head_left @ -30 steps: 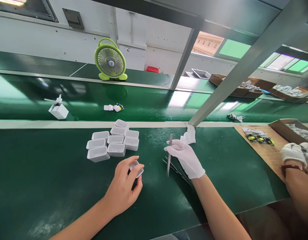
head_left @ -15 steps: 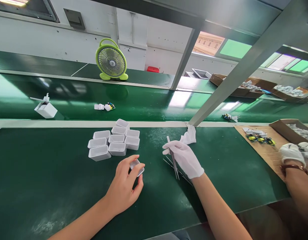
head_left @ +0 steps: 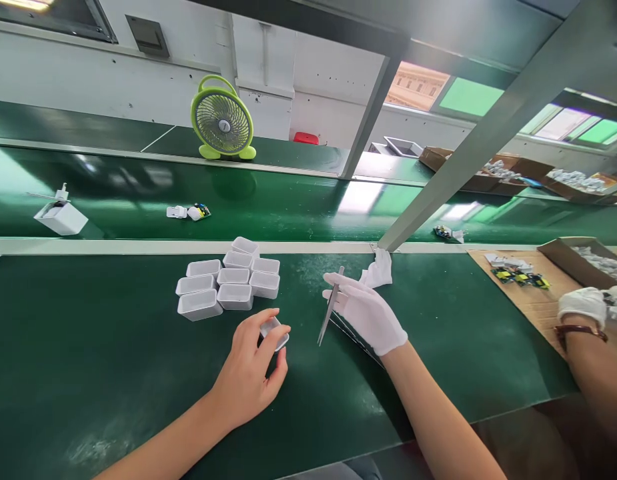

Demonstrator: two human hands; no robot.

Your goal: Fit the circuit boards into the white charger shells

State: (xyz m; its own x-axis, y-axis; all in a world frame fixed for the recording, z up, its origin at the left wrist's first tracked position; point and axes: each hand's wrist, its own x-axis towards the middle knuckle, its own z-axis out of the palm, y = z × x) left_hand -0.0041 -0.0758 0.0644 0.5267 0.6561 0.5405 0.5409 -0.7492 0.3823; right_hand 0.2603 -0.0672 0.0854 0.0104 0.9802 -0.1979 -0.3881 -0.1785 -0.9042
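My bare left hand (head_left: 255, 370) grips a small white plastic case (head_left: 278, 335) between thumb and fingers, just above or on the green bench; the fingers cover part of it. In my white-gloved right hand (head_left: 365, 310) is a pair of metal tweezers (head_left: 329, 313), tips pointing down and left. Thin metal rods or wires (head_left: 355, 343) lie under that hand, partly hidden. Beyond my left hand stands a cluster of several open white cases (head_left: 235, 293), their hollow sides up. A crumpled white glove (head_left: 378, 270) lies past my right hand.
Behind a pale rail, a green conveyor belt (head_left: 288, 207) carries a white case (head_left: 62, 217) and circuit boards with white parts (head_left: 189, 212). A green fan (head_left: 223, 123) stands beyond. A metal post (head_left: 438, 180) slants across. At right, a co-worker's gloved hands (head_left: 583, 307) are over cardboard (head_left: 523, 307).
The tweezers in my right hand have swung so their tips point left. The things on the belt have shifted left. My left hand has stayed put with its case.
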